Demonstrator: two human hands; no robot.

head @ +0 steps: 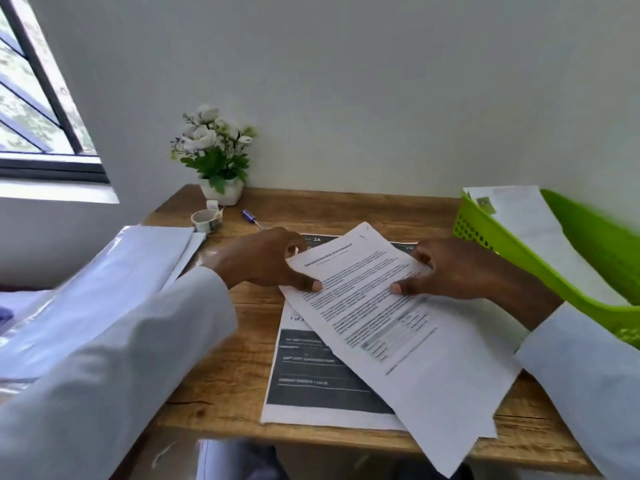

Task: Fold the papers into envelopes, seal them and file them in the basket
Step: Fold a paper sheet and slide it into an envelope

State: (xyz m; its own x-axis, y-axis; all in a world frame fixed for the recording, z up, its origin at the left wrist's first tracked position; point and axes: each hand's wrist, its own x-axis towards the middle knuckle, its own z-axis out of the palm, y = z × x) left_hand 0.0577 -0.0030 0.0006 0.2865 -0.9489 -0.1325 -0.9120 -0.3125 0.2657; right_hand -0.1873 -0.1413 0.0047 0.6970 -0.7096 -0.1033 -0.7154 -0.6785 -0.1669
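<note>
Both hands are extended over the wooden tabletop (221,382), sleeves to the wrists. The left hand (263,259) lies palm down at the left edge of a printed sheet (398,341), thumb on top of the paper, fingers (294,249) curled over the far corner, clamped on the sheet. The right hand (446,268) grips the right edge of the same sheet, thumb pressed on the printed face, remaining fingers closed behind the margin.

The sheet is held tilted, skewed to the table edge. Its long axis runs from the far left, between the hands, to the near right, where the lower corner overhangs the tabletop's front edge. The heading end points away from the person.

Beneath it lies a second sheet with dark blocks (311,375), flat and roughly square to the tabletop.

A green basket (512,247) sits at the right, holding white paper. A stack of envelopes (114,271) is at the left. A tape roll (205,220), a pen (251,218) and a potted plant (216,157) stand along the far side.
</note>
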